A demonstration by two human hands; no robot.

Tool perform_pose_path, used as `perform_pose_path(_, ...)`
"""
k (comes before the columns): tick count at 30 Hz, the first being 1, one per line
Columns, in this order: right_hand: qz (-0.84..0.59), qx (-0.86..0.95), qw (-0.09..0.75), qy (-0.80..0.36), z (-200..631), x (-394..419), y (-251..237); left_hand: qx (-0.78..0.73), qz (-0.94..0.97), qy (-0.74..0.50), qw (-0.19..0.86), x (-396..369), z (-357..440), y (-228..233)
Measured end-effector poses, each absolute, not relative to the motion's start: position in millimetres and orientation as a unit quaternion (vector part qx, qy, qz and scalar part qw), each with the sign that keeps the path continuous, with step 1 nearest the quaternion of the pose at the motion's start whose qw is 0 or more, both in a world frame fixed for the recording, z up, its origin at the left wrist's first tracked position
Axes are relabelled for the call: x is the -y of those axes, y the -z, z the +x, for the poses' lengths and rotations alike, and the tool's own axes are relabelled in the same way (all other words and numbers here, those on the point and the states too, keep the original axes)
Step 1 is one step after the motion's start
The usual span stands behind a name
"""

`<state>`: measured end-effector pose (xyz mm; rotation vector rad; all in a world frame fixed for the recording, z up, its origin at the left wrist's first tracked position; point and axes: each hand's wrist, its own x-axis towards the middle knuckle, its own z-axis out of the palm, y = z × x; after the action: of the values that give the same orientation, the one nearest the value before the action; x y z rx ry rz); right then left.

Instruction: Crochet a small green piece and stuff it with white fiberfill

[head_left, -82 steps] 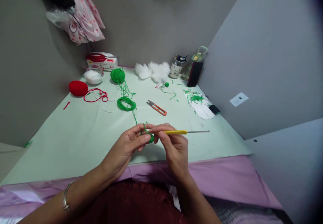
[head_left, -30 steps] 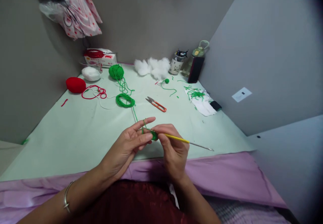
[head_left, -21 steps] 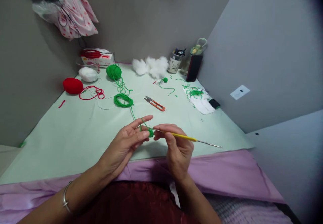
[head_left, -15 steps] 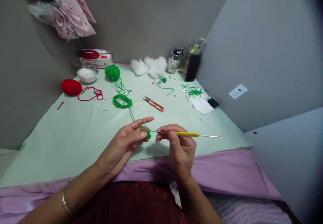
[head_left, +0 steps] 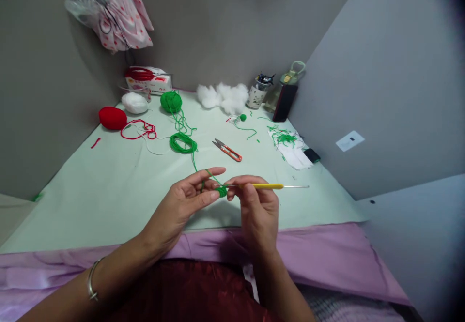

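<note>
My left hand [head_left: 183, 203] pinches a small green crochet piece [head_left: 221, 191], with the green yarn strand looped over its forefinger. My right hand [head_left: 256, 205] holds a yellow-handled crochet hook [head_left: 267, 186], lying level, its tip at the green piece. The strand runs back over the pale green table [head_left: 109, 186] to a loose green coil [head_left: 183, 144] and a green yarn ball [head_left: 171, 101].
Orange snips [head_left: 227, 150] lie beyond my hands. A red yarn ball [head_left: 113, 118], white yarn [head_left: 134, 102], white stuffing [head_left: 223, 97], a jar [head_left: 257, 94], a bottle [head_left: 286, 92] and green scraps on white paper [head_left: 288, 145] line the back. Purple cloth [head_left: 327, 254] covers the near edge.
The hook swung from tilted down to level and drew back in toward the green piece. My left forefinger stays raised with the strand. The view shifted slightly.
</note>
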<state>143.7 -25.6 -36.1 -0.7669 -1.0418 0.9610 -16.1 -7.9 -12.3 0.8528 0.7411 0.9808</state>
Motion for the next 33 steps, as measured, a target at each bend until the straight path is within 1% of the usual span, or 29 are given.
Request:
perform_pose_path(2, -0.324, 0.449, 0.693, -0.462, 144.4, 23.7, 35.5, -0.343, 0.389, -0.446, 0.730, 7.7, -17.4, 11.4)
perform_pose_path(4, -0.315, 0.451, 0.691, -0.468, 145.0, 23.5, 34.4, -0.347, 0.393, -0.447, 0.725, 7.7, -18.4, 11.4)
perform_pose_path(7, -0.336, 0.489, 0.682, -0.427, 146.1, 27.5, 32.4, -0.358, 0.407, -0.450, 0.709, 7.7, -20.1, 13.0)
perform_pose_path(11, -0.386, 0.599, 0.644, -0.280, 147.6, 36.1, 28.6, -0.382, 0.460, -0.460, 0.656, 8.0, -23.4, 16.2)
perform_pose_path(16, -0.365, 0.734, 0.570, -0.059, 144.6, 38.2, 30.6, -0.409, 0.510, -0.496, 0.572, 10.9, -21.9, 17.2)
perform_pose_path(18, -0.380, 0.755, 0.533, 0.032, 142.2, 36.6, 36.3, -0.401, 0.481, -0.512, 0.588, 11.7, -19.1, 16.7)
perform_pose_path(20, -0.390, 0.754, 0.521, 0.090, 140.2, 34.8, 42.1, -0.379, 0.413, -0.500, 0.660, 10.6, -16.9, 16.1)
perform_pose_path(21, -0.392, 0.747, 0.530, 0.086, 139.7, 34.0, 44.0, -0.363, 0.371, -0.482, 0.706, 9.2, -16.4, 15.7)
perform_pose_path(22, -0.394, 0.733, 0.551, 0.059, 139.4, 33.1, 44.5, -0.347, 0.330, -0.463, 0.746, 7.4, -16.6, 15.2)
perform_pose_path(24, -0.402, 0.684, 0.606, -0.055, 139.4, 31.1, 41.7, -0.324, 0.278, -0.440, 0.790, 3.2, -18.1, 13.5)
perform_pose_path(26, -0.400, 0.613, 0.656, -0.187, 139.3, 28.6, 35.6, -0.320, 0.273, -0.453, 0.786, 0.4, -20.0, 11.2)
perform_pose_path(28, -0.381, 0.566, 0.677, -0.276, 138.4, 25.7, 30.5, -0.329, 0.300, -0.466, 0.764, 0.3, -20.5, 9.1)
perform_pose_path(30, -0.371, 0.573, 0.669, -0.296, 136.6, 23.4, 29.7, -0.341, 0.334, -0.474, 0.740, 2.4, -19.1, 8.4)
perform_pose_path(31, -0.373, 0.591, 0.658, -0.279, 135.6, 23.0, 31.2, -0.347, 0.349, -0.479, 0.727, 3.6, -17.9, 8.7)
perform_pose_path(33, -0.383, 0.641, 0.635, -0.199, 134.0, 23.6, 36.6, -0.353, 0.362, -0.491, 0.709, 5.2, -15.8, 10.6)
